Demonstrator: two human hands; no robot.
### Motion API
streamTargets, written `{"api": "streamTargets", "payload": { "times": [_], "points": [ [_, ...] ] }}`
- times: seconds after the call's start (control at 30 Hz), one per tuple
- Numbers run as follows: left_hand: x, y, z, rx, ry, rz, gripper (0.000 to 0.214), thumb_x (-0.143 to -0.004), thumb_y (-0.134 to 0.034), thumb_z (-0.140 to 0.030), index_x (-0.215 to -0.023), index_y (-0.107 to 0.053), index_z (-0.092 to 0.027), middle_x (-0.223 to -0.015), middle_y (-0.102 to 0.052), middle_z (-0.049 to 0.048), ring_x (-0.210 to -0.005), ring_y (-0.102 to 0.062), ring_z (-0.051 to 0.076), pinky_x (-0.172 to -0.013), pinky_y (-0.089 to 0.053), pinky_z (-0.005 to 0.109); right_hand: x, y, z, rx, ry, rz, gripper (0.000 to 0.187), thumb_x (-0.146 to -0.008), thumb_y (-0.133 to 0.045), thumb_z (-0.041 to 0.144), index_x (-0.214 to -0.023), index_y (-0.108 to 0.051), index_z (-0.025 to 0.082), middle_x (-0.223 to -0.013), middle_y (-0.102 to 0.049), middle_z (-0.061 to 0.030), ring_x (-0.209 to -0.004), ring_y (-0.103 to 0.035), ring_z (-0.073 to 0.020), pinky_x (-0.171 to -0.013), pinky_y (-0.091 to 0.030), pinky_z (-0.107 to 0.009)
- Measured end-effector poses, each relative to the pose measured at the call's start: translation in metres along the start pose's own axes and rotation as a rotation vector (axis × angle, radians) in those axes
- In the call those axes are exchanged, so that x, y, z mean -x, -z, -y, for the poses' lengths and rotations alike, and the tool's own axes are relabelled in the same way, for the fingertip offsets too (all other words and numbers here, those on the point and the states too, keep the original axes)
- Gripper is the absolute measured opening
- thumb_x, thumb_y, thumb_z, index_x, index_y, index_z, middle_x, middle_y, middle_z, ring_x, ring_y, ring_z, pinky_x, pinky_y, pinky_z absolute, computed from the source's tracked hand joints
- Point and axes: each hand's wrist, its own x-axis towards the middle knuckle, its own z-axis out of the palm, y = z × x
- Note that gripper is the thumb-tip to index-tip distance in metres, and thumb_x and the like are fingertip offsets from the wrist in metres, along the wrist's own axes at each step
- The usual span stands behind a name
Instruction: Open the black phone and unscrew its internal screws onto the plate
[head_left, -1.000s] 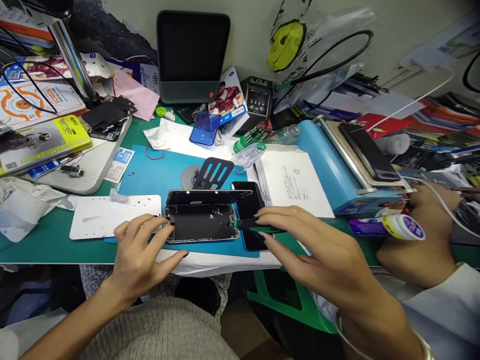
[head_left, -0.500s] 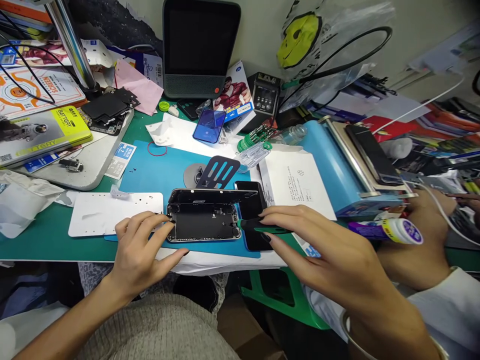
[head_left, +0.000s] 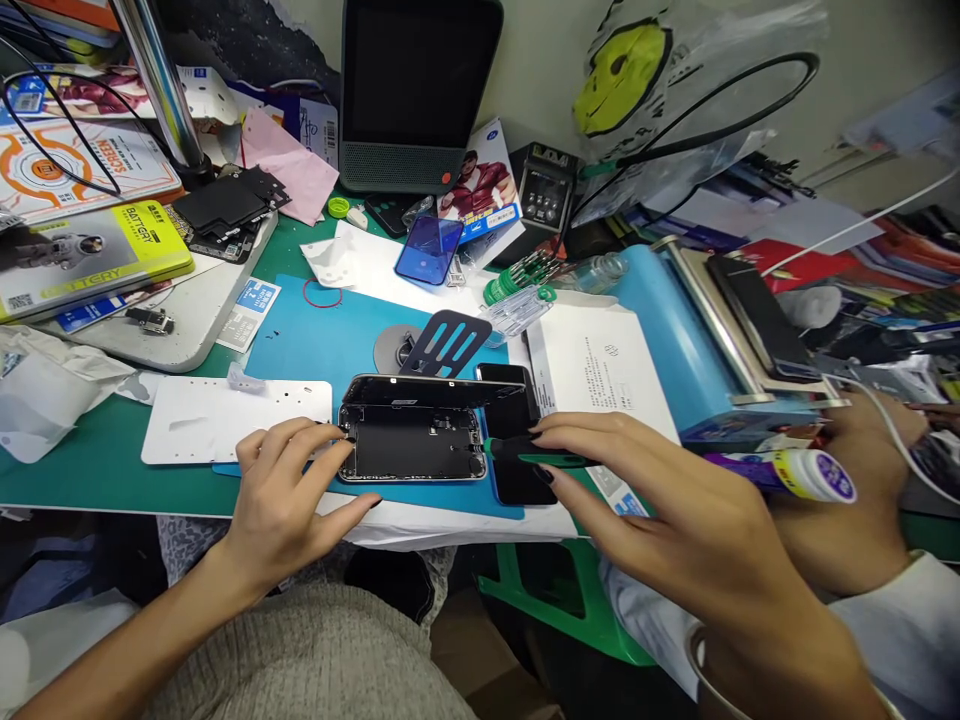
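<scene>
An opened smartphone (head_left: 401, 446) lies on the blue mat, its dark inside facing up. Its screen (head_left: 435, 390) stands tilted up along the far edge, leaning toward a dark slotted stand (head_left: 448, 342). My left hand (head_left: 281, 505) rests its fingertips on the phone's left end, with the thumb stretched out apart near the front edge. Between the fingers and thumb of my right hand (head_left: 660, 500) is a green-and-black screwdriver (head_left: 536, 456), held low and pointing left. Its tip meets the phone's right end; what it touches there is too small to tell. Under the screwdriver lies another dark phone (head_left: 517, 487).
To the left sits a white perforated plate (head_left: 202, 425). Behind are a blue-tinted glass panel (head_left: 429, 250), a green bit holder (head_left: 525, 275) and a dark-screened device (head_left: 420, 90). A blue machine (head_left: 656, 330) stands right, near a purple-and-white bottle (head_left: 787, 475) and another person's arm (head_left: 847, 490).
The camera view has shifted slightly, so the back of the bench appears further right. Both hands keep nearly the same places, and the screwdriver stays at the phone's right end.
</scene>
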Motion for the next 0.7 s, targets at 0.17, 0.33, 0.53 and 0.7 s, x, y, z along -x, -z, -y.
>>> {"api": "streamTargets", "payload": {
  "times": [0.17, 0.33, 0.53, 0.7],
  "points": [
    [0.0005, -0.0005, 0.0001, 0.006, 0.004, -0.001, 0.028, -0.085, -0.073, -0.035, -0.102, -0.063, -0.015, -0.102, -0.069, 0.0091, -0.096, -0.062, 0.027, -0.082, -0.034, 0.042, -0.0004, 0.0001, 0.0011, -0.011, 0.012, 0.015, 0.023, -0.088, -0.058, 0.009, -0.108, -0.059, 0.02, -0.1, -0.068, -0.0057, -0.089, -0.068, -0.0175, -0.08, -0.054, -0.029],
    [0.0008, -0.0006, 0.0003, 0.005, 0.006, 0.0, 0.027, -0.086, -0.072, -0.035, -0.102, -0.062, -0.015, -0.102, -0.069, 0.0094, -0.097, -0.062, 0.027, -0.082, -0.034, 0.042, -0.0008, 0.0003, -0.0007, -0.006, 0.027, 0.023, 0.023, -0.088, -0.058, 0.007, -0.108, -0.058, 0.017, -0.101, -0.067, -0.0069, -0.091, -0.067, -0.0171, -0.083, -0.053, -0.029],
    [0.0006, -0.0006, 0.0002, 0.014, 0.006, -0.002, 0.028, -0.084, -0.073, -0.033, -0.102, -0.062, -0.015, -0.102, -0.069, 0.0095, -0.096, -0.062, 0.027, -0.081, -0.034, 0.042, -0.0026, 0.0014, 0.0011, 0.0, 0.026, 0.027, 0.022, -0.088, -0.058, 0.006, -0.108, -0.058, 0.016, -0.101, -0.067, -0.0074, -0.091, -0.066, -0.0165, -0.083, -0.052, -0.029],
    [0.0007, -0.0006, 0.0003, 0.015, 0.006, -0.002, 0.028, -0.085, -0.073, -0.034, -0.102, -0.062, -0.015, -0.102, -0.069, 0.0097, -0.096, -0.062, 0.027, -0.081, -0.034, 0.042, -0.0047, 0.0011, 0.0038, 0.004, 0.05, 0.036, 0.022, -0.088, -0.058, 0.005, -0.107, -0.058, 0.015, -0.101, -0.067, -0.0078, -0.089, -0.067, -0.0163, -0.081, -0.053, -0.028]
  ]
}}
